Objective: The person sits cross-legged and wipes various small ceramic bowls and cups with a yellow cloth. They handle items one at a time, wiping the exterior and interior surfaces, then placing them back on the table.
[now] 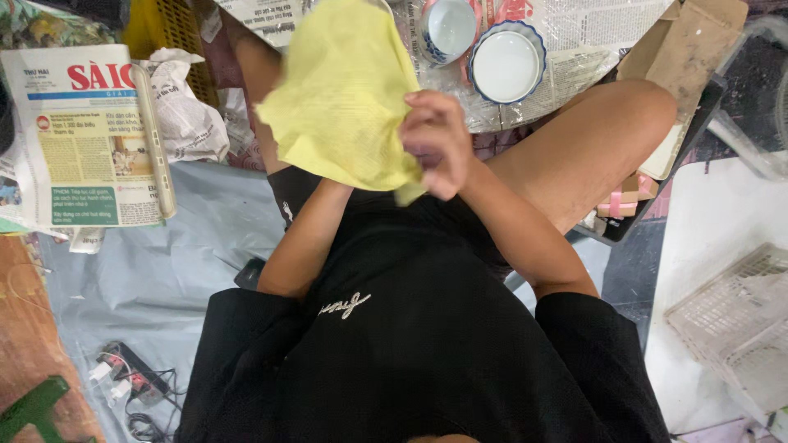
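Hands: right pinches soft crumpled yellow cloth; left probably underneath.

Your left hand is hidden behind the crumpled pale yellow cloth, so you cannot tell what it grips. The cloth's top is cut off by the upper edge, as is the small blue-and-white ceramic cup. The white plastic lattice basket runs off the right edge.

Right hand is raised with fingers curled shut; the left hand is hidden, forearm angled upward.
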